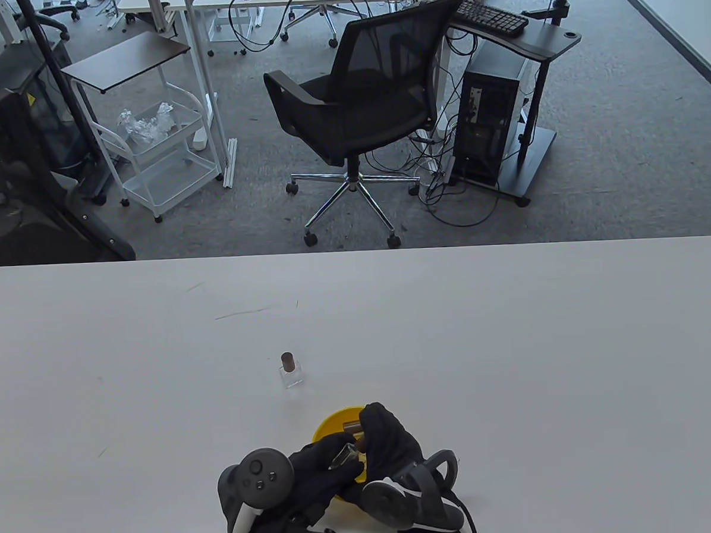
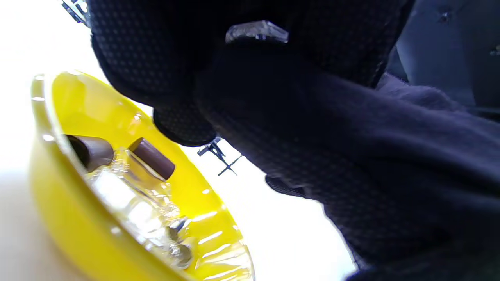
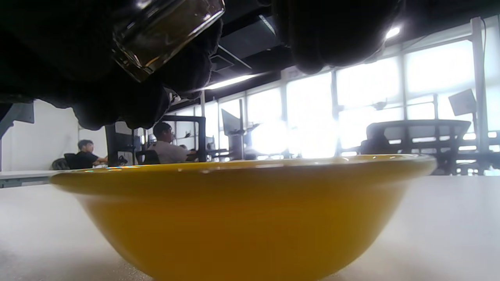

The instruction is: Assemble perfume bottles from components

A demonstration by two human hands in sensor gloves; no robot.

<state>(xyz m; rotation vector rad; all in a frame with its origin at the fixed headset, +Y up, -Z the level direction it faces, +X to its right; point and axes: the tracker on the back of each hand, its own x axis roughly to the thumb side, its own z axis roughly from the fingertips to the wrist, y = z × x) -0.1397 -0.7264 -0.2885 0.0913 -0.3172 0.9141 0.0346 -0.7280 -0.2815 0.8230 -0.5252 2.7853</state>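
A yellow bowl (image 1: 331, 421) stands near the table's front edge and is half covered by both gloved hands. In the left wrist view the bowl (image 2: 78, 218) holds brown caps (image 2: 152, 158) and clear glass bottles (image 2: 129, 203). My left hand (image 1: 335, 452) grips a clear glass bottle (image 1: 345, 456) just above the bowl; it also shows in the left wrist view (image 2: 258, 31) and the right wrist view (image 3: 168, 27). My right hand (image 1: 370, 441) curls its fingers over the bottle's far end. What the right hand holds is hidden. The bowl fills the right wrist view (image 3: 242, 218).
One assembled bottle with a brown cap (image 1: 291, 371) stands upright on the white table (image 1: 514, 341), a hand's width beyond the bowl and slightly left. An office chair (image 1: 359, 111) stands past the far edge.
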